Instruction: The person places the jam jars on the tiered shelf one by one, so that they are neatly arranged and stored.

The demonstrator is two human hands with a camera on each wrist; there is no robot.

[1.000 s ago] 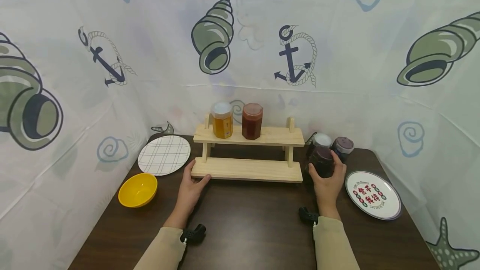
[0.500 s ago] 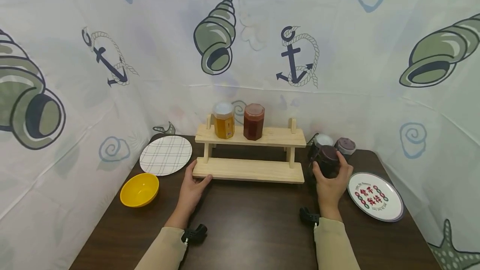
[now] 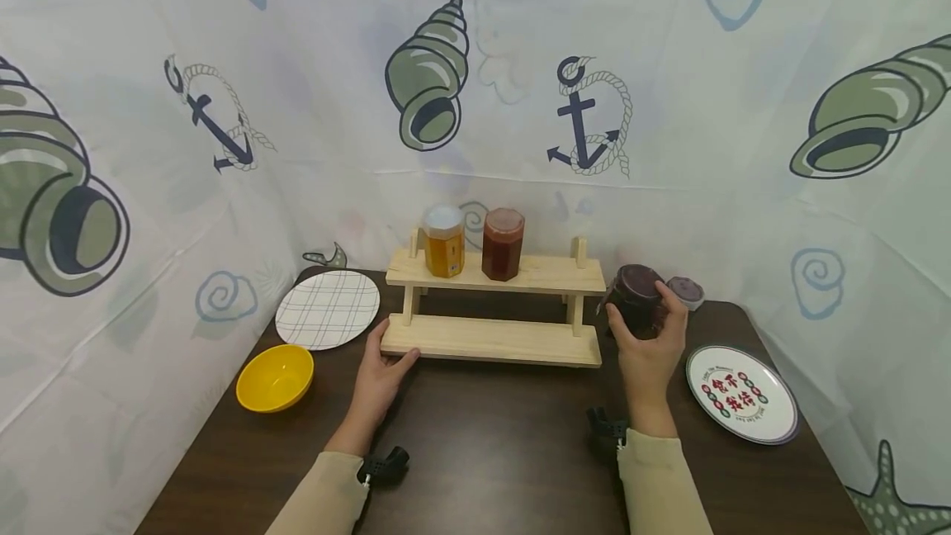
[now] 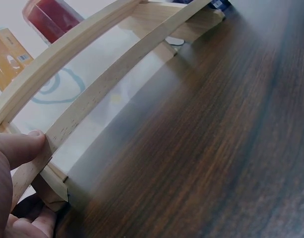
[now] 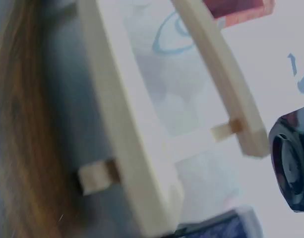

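The right hand (image 3: 648, 353) grips a dark jar (image 3: 639, 300), fingers and thumb curled round its sides; the jar is raised off the brown table (image 3: 490, 436), level with the upper board of the wooden shelf (image 3: 494, 304) and just beside that shelf's right end. In the right wrist view the jar's dark lid (image 5: 292, 158) shows at the right edge, close to the end of the upper board, though the picture is blurred. The left hand (image 3: 380, 374) holds the left end of the shelf's lower board; the left wrist view shows the thumb (image 4: 18, 148) laid on the front edge of that board and the fingers (image 4: 35, 225) tucked at the corner beneath it. On the upper board stand an amber jar (image 3: 444, 240) and a red jar (image 3: 503, 243), side by side and upright, left of centre. Behind the held jar, near the back wall, a purple-lidded jar (image 3: 687, 292) rests on the table. A checked plate (image 3: 327, 308) and a yellow bowl (image 3: 274, 377) lie left of the shelf; a plate with red lettering (image 3: 741, 393) lies to the right, near the right hand. Printed cloth with shells and anchors (image 3: 587, 118) encloses the table.
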